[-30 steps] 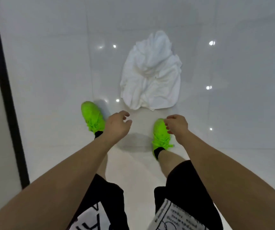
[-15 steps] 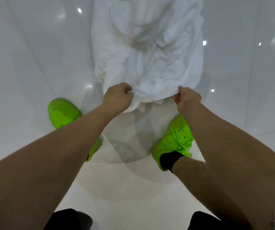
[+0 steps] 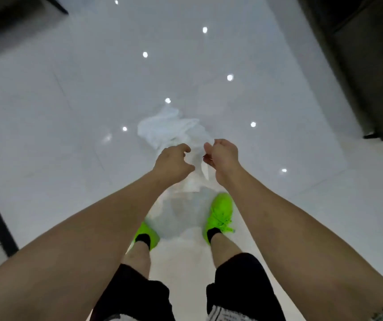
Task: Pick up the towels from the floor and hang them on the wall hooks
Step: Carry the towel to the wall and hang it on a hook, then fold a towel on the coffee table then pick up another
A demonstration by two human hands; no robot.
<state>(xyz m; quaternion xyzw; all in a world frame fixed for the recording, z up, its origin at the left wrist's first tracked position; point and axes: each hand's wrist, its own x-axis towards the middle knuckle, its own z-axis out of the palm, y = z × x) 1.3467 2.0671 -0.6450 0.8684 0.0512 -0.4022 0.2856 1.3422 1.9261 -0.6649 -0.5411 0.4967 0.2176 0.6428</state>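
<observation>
Both hands have come up off the glossy white tiled floor (image 3: 70,135), left hand (image 3: 174,162) and right hand (image 3: 222,156) each pinching the near edge of the crumpled white cloth towel (image 3: 169,129), which trails ahead of the neon-green sneakers (image 3: 220,212).

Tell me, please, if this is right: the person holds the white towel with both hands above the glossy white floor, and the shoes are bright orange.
One detail is wrong: the shoes are bright green, not orange, as the head view shows. The rest stands: the left hand and the right hand both hold the white towel above the glossy white floor.
</observation>
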